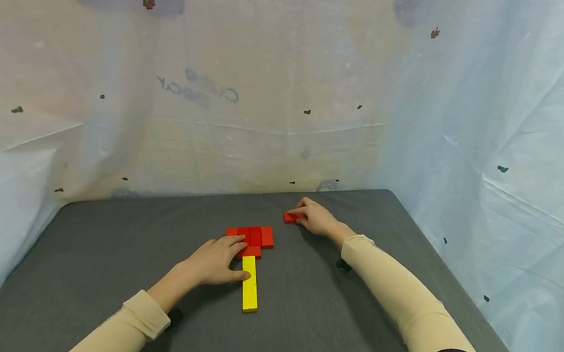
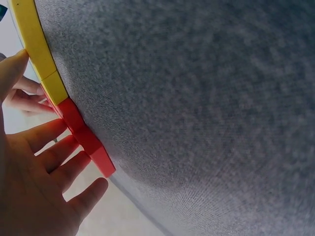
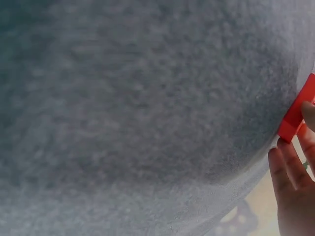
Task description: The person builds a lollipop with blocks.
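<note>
Several flat red blocks [image 1: 254, 236] lie side by side in a cluster on the dark grey table. A yellow strip of blocks [image 1: 249, 287] runs from the cluster toward the near edge, like a stem. My left hand [image 1: 212, 262] has its fingers spread, with fingertips resting on the red blocks and the thumb at the yellow strip; in the left wrist view the fingers look straight along the red edge [image 2: 83, 132]. To the right of the cluster, my right hand [image 1: 316, 217] pinches a separate red block [image 1: 291, 217] between thumb and fingers; the right wrist view shows this block [image 3: 297, 110] too.
The grey table [image 1: 112, 247] has rounded far corners. Behind it hangs a pale plastic sheet [image 1: 254, 115] with leaf prints, and another sheet [image 1: 537, 170] closes the right side. Both forearms wear cream sleeves [image 1: 404, 290].
</note>
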### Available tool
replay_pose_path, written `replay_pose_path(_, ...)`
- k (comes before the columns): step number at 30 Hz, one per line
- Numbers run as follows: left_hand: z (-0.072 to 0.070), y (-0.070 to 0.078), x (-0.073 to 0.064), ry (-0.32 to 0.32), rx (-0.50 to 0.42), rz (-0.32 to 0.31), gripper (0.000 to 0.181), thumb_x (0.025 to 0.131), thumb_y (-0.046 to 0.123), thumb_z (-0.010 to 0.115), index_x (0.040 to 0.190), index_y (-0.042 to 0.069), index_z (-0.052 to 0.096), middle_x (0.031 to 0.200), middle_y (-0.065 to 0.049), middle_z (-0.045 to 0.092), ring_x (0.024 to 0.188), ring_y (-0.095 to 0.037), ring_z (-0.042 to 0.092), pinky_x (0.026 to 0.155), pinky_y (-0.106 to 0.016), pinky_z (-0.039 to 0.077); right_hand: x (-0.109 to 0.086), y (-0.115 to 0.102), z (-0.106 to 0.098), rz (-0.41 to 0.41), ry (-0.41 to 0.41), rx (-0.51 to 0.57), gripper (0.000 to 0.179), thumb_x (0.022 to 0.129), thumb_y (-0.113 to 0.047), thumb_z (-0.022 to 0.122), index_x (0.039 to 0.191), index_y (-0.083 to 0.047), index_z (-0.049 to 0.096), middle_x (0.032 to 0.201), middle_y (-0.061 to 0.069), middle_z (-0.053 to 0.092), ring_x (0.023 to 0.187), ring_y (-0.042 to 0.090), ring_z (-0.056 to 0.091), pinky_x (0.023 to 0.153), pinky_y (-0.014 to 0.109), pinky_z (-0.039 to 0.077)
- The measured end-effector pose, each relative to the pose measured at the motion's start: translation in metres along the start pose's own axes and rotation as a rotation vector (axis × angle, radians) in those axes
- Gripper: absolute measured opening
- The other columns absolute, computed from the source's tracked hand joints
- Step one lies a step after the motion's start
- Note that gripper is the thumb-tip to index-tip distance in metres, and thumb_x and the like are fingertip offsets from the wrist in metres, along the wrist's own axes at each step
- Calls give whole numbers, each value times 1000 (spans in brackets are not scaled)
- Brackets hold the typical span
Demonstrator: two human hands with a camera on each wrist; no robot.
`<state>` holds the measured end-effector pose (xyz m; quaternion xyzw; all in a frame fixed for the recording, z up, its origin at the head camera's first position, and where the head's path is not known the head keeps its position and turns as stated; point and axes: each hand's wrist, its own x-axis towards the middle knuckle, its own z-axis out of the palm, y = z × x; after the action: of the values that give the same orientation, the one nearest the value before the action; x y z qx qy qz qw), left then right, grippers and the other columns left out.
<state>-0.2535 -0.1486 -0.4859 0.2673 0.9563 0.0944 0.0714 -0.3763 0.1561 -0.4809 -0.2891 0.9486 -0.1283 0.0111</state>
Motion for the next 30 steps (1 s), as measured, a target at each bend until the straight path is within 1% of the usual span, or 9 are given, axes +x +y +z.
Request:
replay_pose_path(2, 0, 0, 0, -3, 2, 0, 84, 92, 61, 70, 154, 7, 51, 163, -13, 42, 147, -34, 41, 117, -61, 35, -3, 1, 1, -8, -11, 3, 38, 103, -11, 66, 141, -12, 67, 129, 16, 57, 116, 32, 59, 99, 48, 51)
replay_pose_path(6, 0, 1, 1, -7, 6, 1, 85, 92, 61, 70, 153, 6, 51, 163, -13, 41, 147, -35, 41, 117, -60, 36, -6, 3, 3, -19, -21, 3, 40, 103, -11, 66, 143, -12, 65, 132, 18, 58, 122, 34, 58, 104, 49, 49)
replay_pose_path(9, -1, 1, 0, -11, 1, -2, 85, 93, 61, 69, 154, 6, 50, 164, -14, 40, 148, -35, 40, 117, -61, 35, -9, 3, 4, -22, -10, 22, 41, 103, -11, 66, 143, -12, 65, 132, 18, 60, 123, 34, 58, 106, 49, 48)
replay_pose_path(15, 1, 2, -1, -15, -12, -8, 86, 94, 61, 68, 156, 5, 47, 165, -15, 37, 150, -36, 37, 119, -64, 31, -13, -1, 3, -3, 15, 80, 40, 103, -13, 66, 143, -12, 65, 132, 17, 60, 123, 34, 59, 106, 50, 48)
replay_pose_path(17, 2, 2, -1, -9, -7, -8, 86, 94, 61, 67, 156, 6, 47, 165, -15, 37, 150, -36, 37, 119, -65, 30, -14, -3, 2, 2, 32, 94, 40, 103, -14, 67, 143, -12, 65, 133, 16, 60, 123, 34, 59, 106, 50, 48)
replay_pose_path(23, 3, 4, -5, 5, 6, 3, 83, 96, 60, 66, 156, 6, 47, 165, -15, 38, 149, -36, 38, 119, -65, 30, -12, -14, -1, -1, 100, 147, 39, 103, -15, 68, 142, -13, 66, 132, 14, 62, 120, 31, 61, 100, 47, 52)
replay_pose_path(27, 2, 7, -8, 0, 6, 12, 82, 96, 60, 67, 156, 7, 48, 165, -15, 38, 149, -36, 38, 119, -65, 29, -8, -25, -1, 3, 121, 171, 38, 103, -17, 67, 141, -14, 66, 134, 12, 62, 121, 30, 61, 101, 46, 52)
replay_pose_path(30, 1, 10, -10, -5, 6, 8, 82, 95, 60, 67, 156, 9, 48, 165, -14, 38, 150, -35, 38, 119, -65, 28, -3, -33, 1, -3, 135, 174, 37, 103, -18, 67, 141, -15, 67, 135, 11, 62, 121, 30, 62, 101, 46, 52)
